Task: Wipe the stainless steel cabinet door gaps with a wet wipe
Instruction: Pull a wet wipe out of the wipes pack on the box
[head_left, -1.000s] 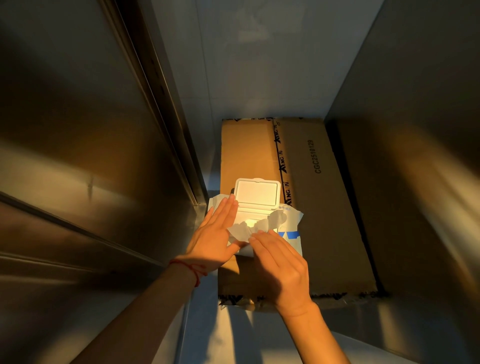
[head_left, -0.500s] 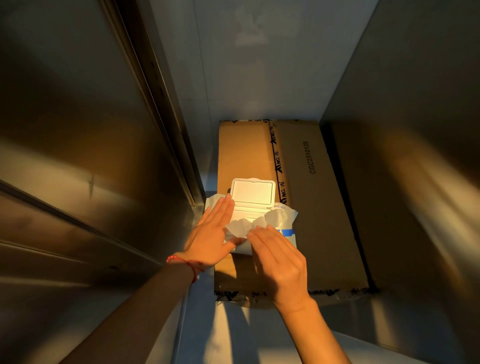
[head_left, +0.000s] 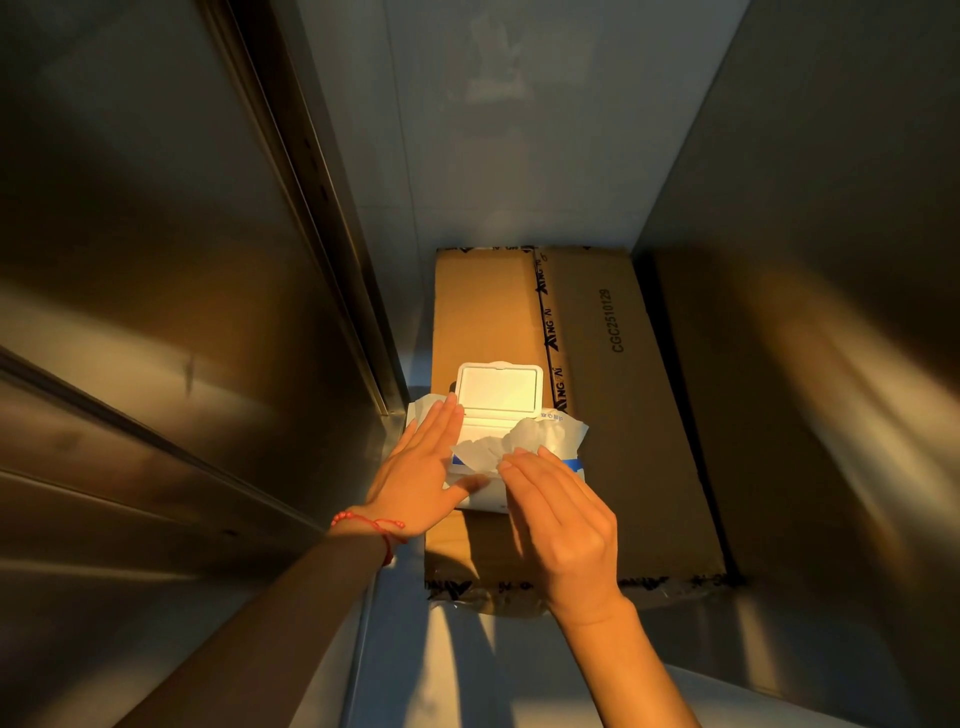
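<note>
At far left stands the stainless steel cabinet door (head_left: 156, 312), its vertical door gap (head_left: 311, 218) running down toward the pack of wipes.

My left hand (head_left: 421, 478) lies flat on the left side of the wet wipe pack (head_left: 478, 493). Its fingers (head_left: 441, 421) are straight and held together, pressing down on the pack; the thumb extends to the right across the pack's front. Nothing is gripped by this hand. A red cord bracelet (head_left: 369, 522) sits at the wrist.

The pack rests on a cardboard box (head_left: 613, 415), at the box's left side. Its white hinged lid (head_left: 500, 387) stands flipped up at the far edge of the pack.

A wet wipe (head_left: 511, 447) protrudes from the pack's opening, crumpled and partly pulled out, between my two hands.

My right hand (head_left: 563, 519) is positioned over the near right portion of the pack, back of the hand upward. Its fingertips (head_left: 514, 460) meet the near edge of the wipe. The fingers are close together and gently curved; whether they pinch the wipe or only touch it I cannot tell, since the contact side is hidden beneath the hand.

At right, a plain steel panel (head_left: 805, 260) borders the box.
</note>
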